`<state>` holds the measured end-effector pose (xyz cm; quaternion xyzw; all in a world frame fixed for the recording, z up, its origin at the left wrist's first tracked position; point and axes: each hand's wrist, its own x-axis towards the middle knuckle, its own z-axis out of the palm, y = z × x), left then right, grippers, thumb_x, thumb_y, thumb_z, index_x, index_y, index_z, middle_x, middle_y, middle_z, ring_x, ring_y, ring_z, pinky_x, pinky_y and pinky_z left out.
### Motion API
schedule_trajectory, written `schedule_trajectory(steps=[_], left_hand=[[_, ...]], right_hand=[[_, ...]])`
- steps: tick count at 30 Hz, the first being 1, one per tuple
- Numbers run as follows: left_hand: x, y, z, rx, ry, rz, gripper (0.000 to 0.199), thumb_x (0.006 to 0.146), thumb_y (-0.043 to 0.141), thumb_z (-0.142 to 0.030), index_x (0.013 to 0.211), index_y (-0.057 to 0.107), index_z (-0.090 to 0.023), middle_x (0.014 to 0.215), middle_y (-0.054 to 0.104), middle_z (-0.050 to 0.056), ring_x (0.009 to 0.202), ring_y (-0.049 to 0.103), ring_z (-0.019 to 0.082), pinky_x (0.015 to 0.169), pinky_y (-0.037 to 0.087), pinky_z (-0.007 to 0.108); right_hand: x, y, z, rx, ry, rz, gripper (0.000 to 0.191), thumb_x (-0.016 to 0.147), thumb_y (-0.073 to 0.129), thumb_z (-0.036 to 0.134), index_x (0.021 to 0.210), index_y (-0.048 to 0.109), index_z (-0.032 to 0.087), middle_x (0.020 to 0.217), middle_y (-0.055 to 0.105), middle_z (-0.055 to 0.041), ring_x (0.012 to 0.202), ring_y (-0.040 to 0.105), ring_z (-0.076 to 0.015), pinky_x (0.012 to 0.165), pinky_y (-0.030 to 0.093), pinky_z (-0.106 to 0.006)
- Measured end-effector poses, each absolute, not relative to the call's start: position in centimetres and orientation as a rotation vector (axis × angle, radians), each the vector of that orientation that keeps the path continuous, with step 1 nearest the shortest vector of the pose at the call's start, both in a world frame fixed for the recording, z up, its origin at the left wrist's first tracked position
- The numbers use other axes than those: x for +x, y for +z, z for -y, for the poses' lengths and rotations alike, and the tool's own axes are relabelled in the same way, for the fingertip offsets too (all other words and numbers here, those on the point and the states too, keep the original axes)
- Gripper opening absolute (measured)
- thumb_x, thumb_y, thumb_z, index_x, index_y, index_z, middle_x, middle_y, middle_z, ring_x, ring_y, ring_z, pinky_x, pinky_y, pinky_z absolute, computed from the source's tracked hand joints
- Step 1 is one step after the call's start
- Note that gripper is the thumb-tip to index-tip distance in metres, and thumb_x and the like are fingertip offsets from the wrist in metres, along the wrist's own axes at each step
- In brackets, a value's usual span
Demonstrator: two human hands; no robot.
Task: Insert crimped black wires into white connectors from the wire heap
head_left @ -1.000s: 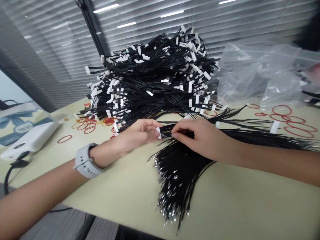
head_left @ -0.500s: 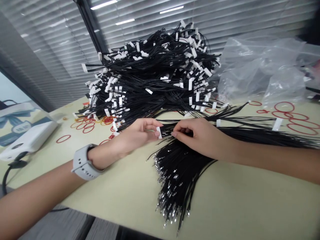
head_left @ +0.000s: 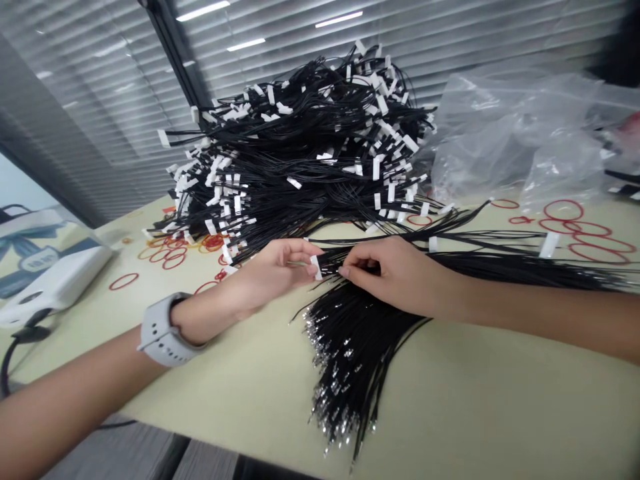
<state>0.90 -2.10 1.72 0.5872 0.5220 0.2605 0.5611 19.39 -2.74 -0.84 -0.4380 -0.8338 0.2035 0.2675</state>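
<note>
Left hand: thumb and fingertips of the left hand [head_left: 265, 277] grip a small, narrow, flat-sided white connector [head_left: 316, 267].
Right hand: thumb and forefinger of the right hand [head_left: 413, 277] are pinched together on thin black wires [head_left: 333, 261] just right of the connector; how many is too small to tell.
White connector: above the front of the table, between the two hands; its long axis runs nearly up and down in view, top leaning slightly left, one broad side toward the wires.
Loose bundle: smooth black wires with shiny metal tips [head_left: 345, 373], fanned toward the table's near edge, below the right hand.
Wrist: matte pale grey watch strap with punched holes [head_left: 167, 331], on the left arm.
Pile: glossy black cables with white connectors [head_left: 310, 147], heaped behind the hands.
Rings: thin red bands [head_left: 590, 230] on the right; red and yellow ones [head_left: 173, 252] on the left.
Bags: crinkled clear plastic [head_left: 510, 147], right of the pile.
Table: smooth, pale yellow-green top [head_left: 490, 400].
Since the earlier frame: the view has shifted slightly; both grips look unchanged.
</note>
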Motion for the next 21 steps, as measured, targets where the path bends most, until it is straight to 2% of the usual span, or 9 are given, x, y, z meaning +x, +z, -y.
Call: schedule_trajectory(steps=[13,21], left_hand=[[0.62,1.32,2.02,1.427,0.619,-1.219,0.026,0.069,0.059,-0.008,0.094,0.052,-0.014,0.081,0.058,0.001,0.073,0.055,0.01,0.072,0.04,0.026],[0.48,1.08,1.99,1.483,0.605,-1.211,0.026,0.069,0.061,-0.013,0.094,0.054,-0.014,0.082,0.058,0.002,0.072,0.054,0.01,0.068,0.04,0.024]], right_hand=[[19.47,-0.89,2.71,-1.167,0.647,2.209,0.018,0.076,0.047,0.024,0.069,0.062,0.016,0.058,0.057,0.0023,0.049,0.042,-0.0047,0.048,0.03,-0.02],[19.38,-0.92,2.85,-1.158,0.605,2.208,0.017,0.076,0.048,0.022,0.069,0.062,0.016,0.061,0.058,0.0024,0.05,0.044,-0.0047,0.051,0.031,-0.021]])
